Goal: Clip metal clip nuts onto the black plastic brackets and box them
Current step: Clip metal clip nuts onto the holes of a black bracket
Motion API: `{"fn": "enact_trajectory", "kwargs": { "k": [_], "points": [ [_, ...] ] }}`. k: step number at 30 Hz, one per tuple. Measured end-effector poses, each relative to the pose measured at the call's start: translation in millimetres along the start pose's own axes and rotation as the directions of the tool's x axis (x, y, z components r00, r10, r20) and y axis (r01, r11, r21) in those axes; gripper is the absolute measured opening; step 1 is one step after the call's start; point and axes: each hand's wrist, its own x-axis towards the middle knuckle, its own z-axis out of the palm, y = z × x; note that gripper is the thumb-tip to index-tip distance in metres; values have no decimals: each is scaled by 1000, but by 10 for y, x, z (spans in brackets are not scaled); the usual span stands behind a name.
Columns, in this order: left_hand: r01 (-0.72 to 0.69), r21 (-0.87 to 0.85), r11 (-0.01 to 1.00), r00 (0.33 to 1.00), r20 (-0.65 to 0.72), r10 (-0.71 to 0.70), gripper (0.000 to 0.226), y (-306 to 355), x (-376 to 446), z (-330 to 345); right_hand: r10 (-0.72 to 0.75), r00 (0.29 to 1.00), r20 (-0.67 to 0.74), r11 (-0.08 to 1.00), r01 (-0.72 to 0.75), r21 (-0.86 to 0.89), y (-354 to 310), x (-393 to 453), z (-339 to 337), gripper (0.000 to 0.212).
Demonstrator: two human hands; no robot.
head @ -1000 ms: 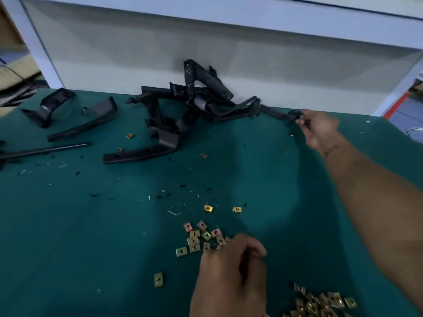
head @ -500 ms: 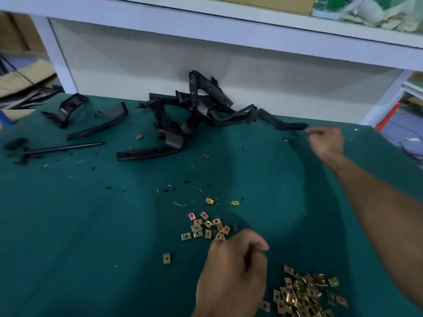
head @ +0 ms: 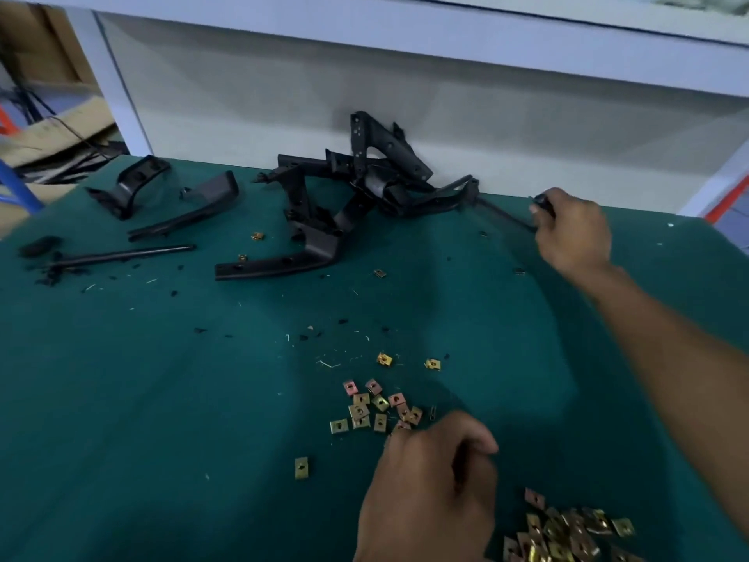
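The right hand is stretched out to the far edge of the green table, its fingers curled round the end of a thin black bracket that runs back toward the bracket pile. The left hand sits low and near, well in front of that pile, with fingers curled in and thumb against them; whether it holds a clip nut cannot be told, since the palm side is hidden.

Just beyond the left hand's knuckles lies a loose scatter of clip nuts, and 1 single nut lies apart to their left. A heaped batch of clip nuts sits at the near edge, right of the left hand.

Left of the pile are 2 curved black brackets and a black rod. Black crumbs and pale slivers dot the cloth in front of the pile.
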Motion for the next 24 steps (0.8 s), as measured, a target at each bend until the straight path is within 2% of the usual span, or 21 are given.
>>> {"fn": "enact_trajectory", "kwargs": {
  "k": [2,5,7,9,11,13,15,17,18,19,20,21,22,23,24],
  "points": [
    [-29,-28,999,999,22,30,21,-34,8,22,-107,993,-44,977,113,180,-130,-174,-323,19],
    [-82,-103,991,996,19,84,19,-20,-28,9,-234,959,-157,932,268,244,-320,-615,-925,7],
    [-114,-184,976,992,-68,103,18,-48,5,-27,-264,942,-206,885,322,337,-485,-902,-1203,6],
    [-161,-250,955,971,-211,108,18,-25,-10,-56,-289,938,-192,824,346,449,-662,-1290,-1505,10],
    [-185,-358,915,936,-349,53,19,-3,-43,-90,-291,934,-208,740,358,570,-821,-1664,-1739,18],
    [-183,-504,844,927,-374,-22,22,35,-75,-127,-249,930,-271,648,368,666,-990,-1983,-1866,22],
    [-126,-624,772,970,-240,-36,25,65,-94,-162,-210,919,-335,548,394,738,-1188,-2238,-1896,23],
    [81,-708,702,995,98,-17,35,118,-108,-202,-197,892,-407,459,451,765,-1399,-2387,-1888,22],
    [231,-683,693,945,326,5,44,139,-117,-240,-198,876,-440,423,482,768,-1496,-2426,-1872,22],
    [349,-618,705,844,534,50,52,143,-138,-294,-203,856,-475,402,515,757,-1587,-2452,-1848,23],
    [417,-550,724,721,685,105,56,144,-169,-354,-204,837,-508,399,545,737,-1668,-2470,-1808,25],
    [432,-510,744,627,762,159,58,136,-203,-412,-206,820,-534,414,567,712,-1727,-2486,-1754,26],
    [409,-499,764,595,781,191,57,128,-231,-450,-215,808,-549,442,582,683,-1761,-2506,-1688,28],
    [370,-499,784,625,758,188,51,123,-261,-469,-234,799,-554,476,591,651,-1768,-2534,-1618,28],
    [327,-498,803,699,699,150,38,124,-284,-468,-257,799,-544,513,590,623,-1752,-2559,-1551,27]
  ]
}}
